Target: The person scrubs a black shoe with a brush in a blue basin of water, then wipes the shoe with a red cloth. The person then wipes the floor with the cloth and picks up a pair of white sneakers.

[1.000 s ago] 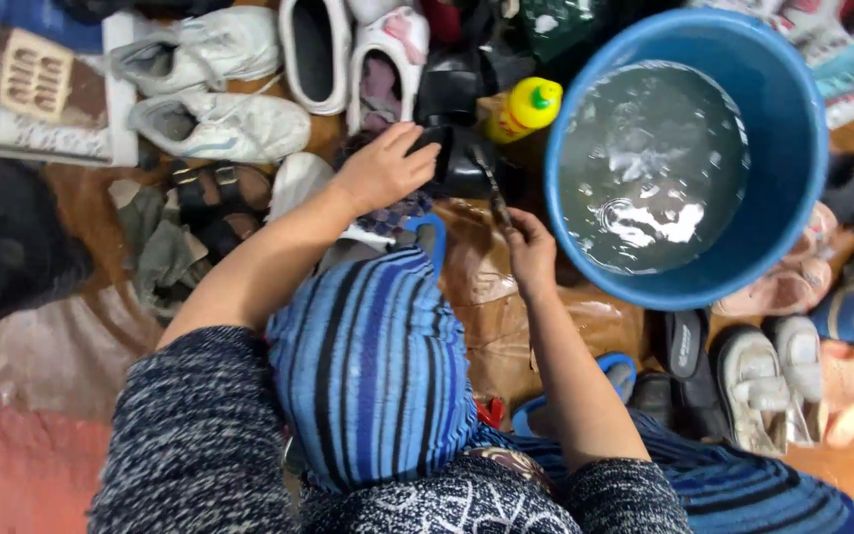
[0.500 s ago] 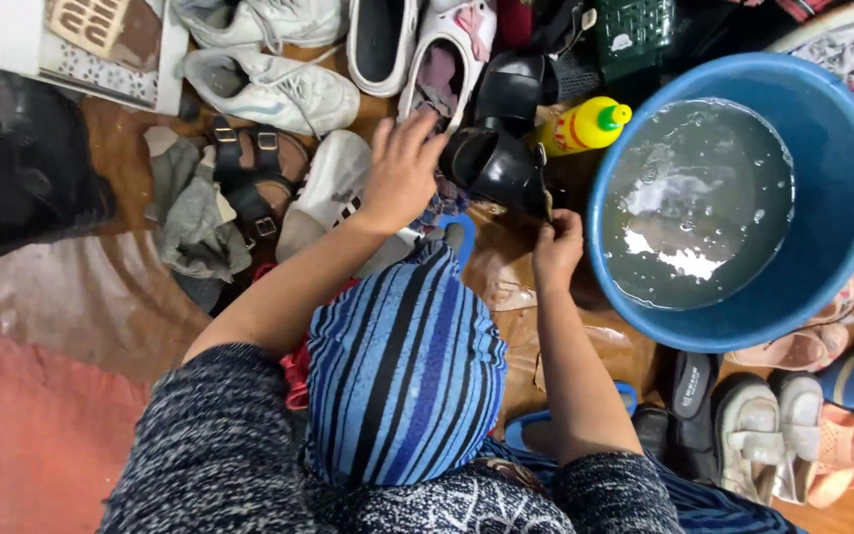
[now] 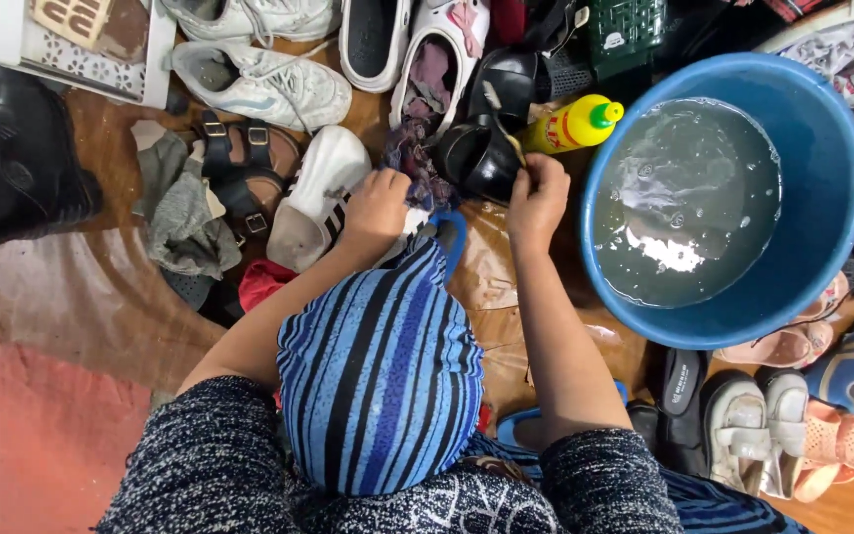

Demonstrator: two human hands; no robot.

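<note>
Big blue tub [image 3: 847, 188] of murky water takes up the right side, sitting on the floor [image 3: 101, 148] with shoes piled all round it. The person's knee, in blue striped cloth [image 3: 378, 376], fills the middle. Up top there's a white sneaker [image 3: 264, 84] and a pair of white clogs [image 3: 417, 44], and brown sandals [image 3: 239, 173] lie off to the left next to some grey rags [image 3: 180, 213]. Another white shoe [image 3: 323, 193] sits just left of the left hand.

The black shoe [image 3: 476, 158] is right in front of the knee, touching a yellow bottle [image 3: 570, 124] with a green cap, just beside the tub. Right hand [image 3: 538, 198] is closed round the shoe's near edge. Left hand [image 3: 378, 208] is clenched on a dark purplish cloth [image 3: 417, 168] that's pressed against the shoe's left side. More small shoes are crammed bottom right under the tub.
</note>
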